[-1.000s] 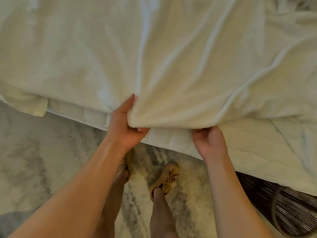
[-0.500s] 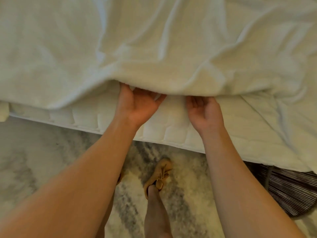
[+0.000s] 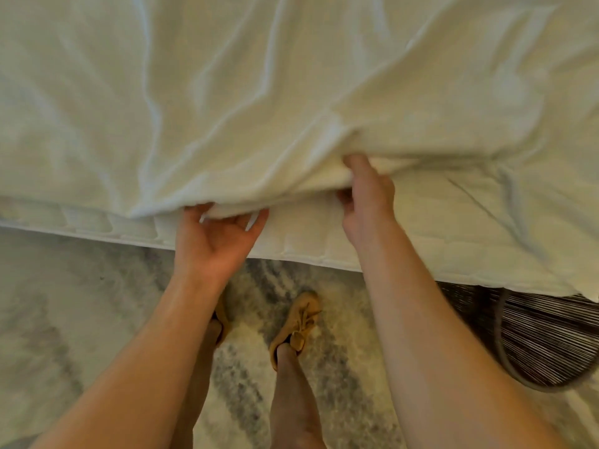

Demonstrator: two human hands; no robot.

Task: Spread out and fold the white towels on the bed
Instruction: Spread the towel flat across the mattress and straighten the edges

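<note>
Standing in tan shoes (image 3: 298, 322) on a shaggy grey rug (image 3: 81, 303), a person is gripping the near edge of the rumpled white towel (image 3: 259, 108), left hand (image 3: 217, 234) curling underneath and right hand (image 3: 366, 196) pinching it, over the quilted bed (image 3: 421, 241).

A large white towel (image 3: 227, 108) is seen spread in soft creases across the bed (image 3: 453, 251), its thick near hem bunched and lifted just off the quilted white mattress edge, the rest left rumpled and unfolded.
</note>
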